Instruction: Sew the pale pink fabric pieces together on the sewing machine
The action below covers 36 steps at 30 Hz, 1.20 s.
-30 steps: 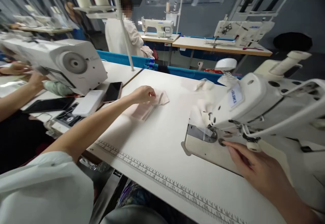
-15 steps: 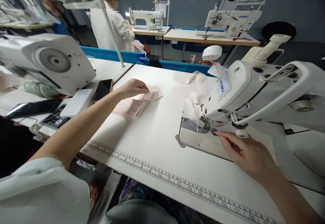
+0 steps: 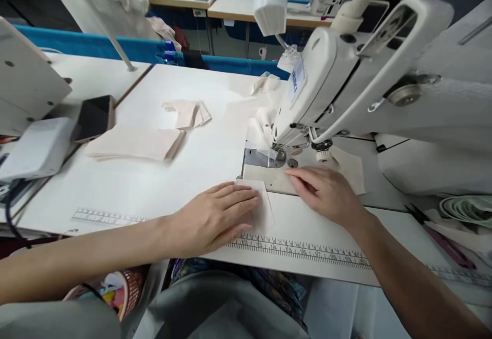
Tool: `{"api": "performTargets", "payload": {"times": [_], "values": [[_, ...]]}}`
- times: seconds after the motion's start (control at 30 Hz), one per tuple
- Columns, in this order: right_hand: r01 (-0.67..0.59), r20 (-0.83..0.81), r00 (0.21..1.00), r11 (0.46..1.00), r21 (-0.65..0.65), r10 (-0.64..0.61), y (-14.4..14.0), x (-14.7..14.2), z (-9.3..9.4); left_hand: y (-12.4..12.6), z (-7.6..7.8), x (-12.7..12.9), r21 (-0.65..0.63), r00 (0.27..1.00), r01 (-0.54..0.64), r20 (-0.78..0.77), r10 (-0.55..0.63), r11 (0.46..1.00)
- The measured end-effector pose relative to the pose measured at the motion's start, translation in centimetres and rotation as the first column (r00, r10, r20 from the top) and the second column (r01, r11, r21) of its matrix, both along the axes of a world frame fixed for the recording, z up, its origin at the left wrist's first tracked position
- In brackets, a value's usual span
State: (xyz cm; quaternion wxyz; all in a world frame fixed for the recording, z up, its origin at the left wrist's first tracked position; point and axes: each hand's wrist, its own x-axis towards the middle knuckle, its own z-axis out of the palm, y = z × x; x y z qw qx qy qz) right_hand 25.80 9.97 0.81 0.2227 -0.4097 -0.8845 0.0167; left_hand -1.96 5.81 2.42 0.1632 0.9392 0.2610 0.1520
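The fabric piece (image 3: 263, 208) lies flat on the table (image 3: 192, 170), at the near edge of the sewing machine bed (image 3: 269, 177), just above the printed ruler (image 3: 300, 249). It is a small, pale, thin rectangle with soft corners; it looks very light and limp, likely to slide easily on the smooth tabletop and to fold or wrinkle if pinched. Flat fingers pressing on its surface, or a light pinch at a free corner, seem the safest hold

The left hand (image 3: 215, 218) rests palm down with fingers together and stretched out, covering the left part of the piece and pressing it to the table. The right hand (image 3: 326, 190) lies open and flat on the machine bed just right of the piece, fingertips pointing toward the needle plate (image 3: 265, 158); whether it touches the piece I cannot tell

The sewing machine (image 3: 346, 72) is hard, glossy white, with rounded casing and a metal presser foot (image 3: 282, 153). Further left lie a neat stack of pale cut pieces (image 3: 134, 144) and a looser folded bundle (image 3: 188, 113), both soft and matte. A dark phone (image 3: 94, 118) and a white box (image 3: 36, 146) sit at the left edge
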Motion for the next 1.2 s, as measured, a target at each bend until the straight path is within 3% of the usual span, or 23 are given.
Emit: {"api": "performTargets", "payload": {"times": [0.07, 0.17, 0.23, 0.3, 0.37, 0.53, 0.8, 0.93, 1.1, 1.2], "values": [[-0.053, -0.003, 0.999, 0.998, -0.014, 0.053, -0.7, -0.9, 0.0, 0.7, 0.2, -0.3, 0.038, 1.0, 0.002, -0.006, -0.001, 0.999], [-0.135, 0.077, 0.988, 0.991, -0.014, 0.135, -1.7, -2.4, 0.0, 4.1, 0.6, -0.2, 0.068, 0.991, -0.114, 0.073, 0.109, 0.991], [-0.173, 0.148, 0.974, 0.985, 0.003, 0.171, -2.2, -3.2, 0.0, 7.2, 0.5, 0.6, 0.064, 0.973, -0.213, 0.104, 0.205, 0.975], [-0.182, 0.199, 0.965, 0.983, 0.03, 0.173, -2.4, -3.6, 0.0, 9.9, 0.0, 1.9, 0.014, 0.969, -0.228, 0.097, 0.226, 0.973], [-0.17, 0.226, 0.962, 0.984, 0.057, 0.153, -2.6, -3.6, 0.0, 11.9, -0.8, 3.4, 0.06, 0.975, -0.216, 0.069, 0.212, 0.975], [-0.144, 0.263, 0.958, 0.985, 0.09, 0.116, -2.6, -3.2, 0.0, 13.6, -2.3, 5.1, 0.206, 0.97, -0.244, 0.074, 0.233, 0.948], [-0.029, 0.309, 0.951, 0.986, 0.165, -0.024, -2.4, -3.1, -0.2, 16.7, -2.0, 2.2, 0.322, 0.888, -0.398, -0.098, 0.448, 0.859], [-0.017, 0.278, 0.96, 0.986, 0.167, -0.031, -2.1, -2.8, -0.3, 15.7, -1.2, 0.0, 0.33, 0.886, -0.422, -0.046, 0.461, 0.845], [-0.007, 0.162, 0.987, 0.985, 0.172, -0.021, -1.8, -2.3, -0.1, 9.6, 0.4, -1.8, 0.257, 0.962, -0.27, 0.115, 0.248, 0.928], [-0.016, 0.127, 0.992, 0.987, 0.158, -0.005, -1.8, -2.2, 0.1, 6.2, 0.4, -1.9, 0.219, 0.988, -0.153, 0.057, 0.144, 0.964]]}}
